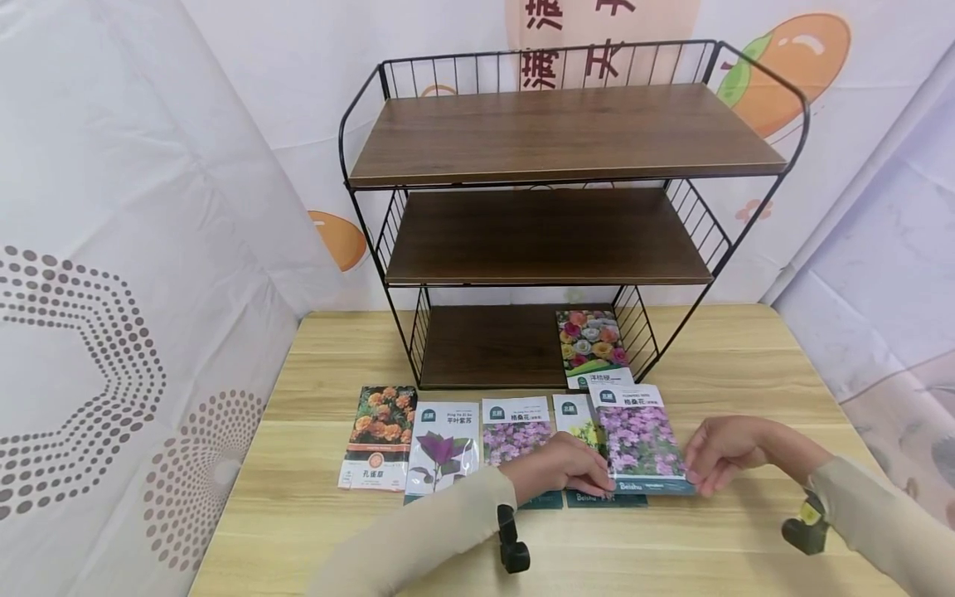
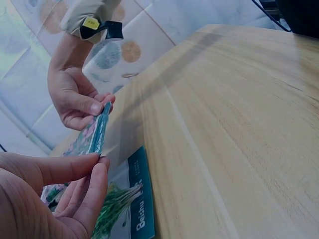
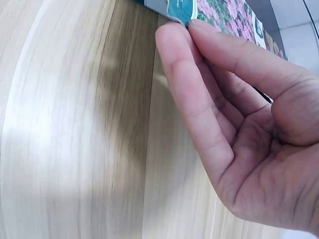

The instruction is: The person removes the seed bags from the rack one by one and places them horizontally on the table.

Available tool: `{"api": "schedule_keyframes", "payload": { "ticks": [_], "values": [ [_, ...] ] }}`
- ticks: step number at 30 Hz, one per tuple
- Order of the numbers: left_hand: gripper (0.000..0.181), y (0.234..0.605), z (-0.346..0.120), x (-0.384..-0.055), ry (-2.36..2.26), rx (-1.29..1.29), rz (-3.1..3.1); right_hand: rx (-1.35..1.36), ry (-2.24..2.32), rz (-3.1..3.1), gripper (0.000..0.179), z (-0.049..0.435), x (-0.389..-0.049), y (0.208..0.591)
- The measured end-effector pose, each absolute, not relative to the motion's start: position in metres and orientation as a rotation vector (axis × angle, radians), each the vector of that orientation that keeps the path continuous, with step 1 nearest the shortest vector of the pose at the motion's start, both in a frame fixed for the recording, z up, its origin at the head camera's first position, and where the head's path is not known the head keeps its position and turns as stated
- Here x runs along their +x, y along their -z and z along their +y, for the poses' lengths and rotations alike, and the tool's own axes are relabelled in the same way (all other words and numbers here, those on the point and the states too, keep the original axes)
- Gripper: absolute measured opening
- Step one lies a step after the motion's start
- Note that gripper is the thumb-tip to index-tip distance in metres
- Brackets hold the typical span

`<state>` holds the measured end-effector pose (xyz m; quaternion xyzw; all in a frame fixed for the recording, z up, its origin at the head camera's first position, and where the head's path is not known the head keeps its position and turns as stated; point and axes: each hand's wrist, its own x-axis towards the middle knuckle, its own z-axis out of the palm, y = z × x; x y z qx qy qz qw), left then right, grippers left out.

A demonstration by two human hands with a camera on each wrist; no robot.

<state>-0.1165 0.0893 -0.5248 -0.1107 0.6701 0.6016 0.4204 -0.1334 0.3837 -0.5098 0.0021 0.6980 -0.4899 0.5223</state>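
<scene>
Both hands hold a seed packet [image 1: 640, 439] with pink-purple flowers and a teal bottom band. My left hand [image 1: 563, 466] pinches its lower left corner between thumb and fingers. At the lower right corner, my right hand [image 1: 727, 452] pinches it too. In the left wrist view the held packet [image 2: 101, 132] is raised and tilted above a second packet [image 2: 132, 199] lying on the table. That second packet, with yellow flowers [image 1: 586, 429], is partly covered by the held one and the left hand. The held packet's top overlaps a rose-like flower packet [image 1: 593, 344] on the bottom shelf.
A black wire rack with three brown boards [image 1: 548, 236] stands at the back of the wooden table [image 1: 716, 539]. Left of the held packet lie an orange flower packet [image 1: 382, 427], a purple leaf packet [image 1: 442, 444] and another pink-purple flower packet [image 1: 515, 431]. Patterned cloth [image 1: 134, 166] hangs around.
</scene>
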Motion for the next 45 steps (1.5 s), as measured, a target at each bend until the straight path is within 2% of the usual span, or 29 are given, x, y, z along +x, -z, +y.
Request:
{"api": "schedule_keyframes", "payload": {
  "ticks": [23,45],
  "values": [
    [0.023,0.532,0.129,-0.102,-1.588,-0.326,1.665,0.015,1.181,1.589,0.008,0.420,-0.122,0.519],
    [0.019,0.534,0.151,-0.103,-1.660,-0.442,1.678,0.100,1.167,1.649,0.013,0.435,-0.126,0.518]
  ]
}}
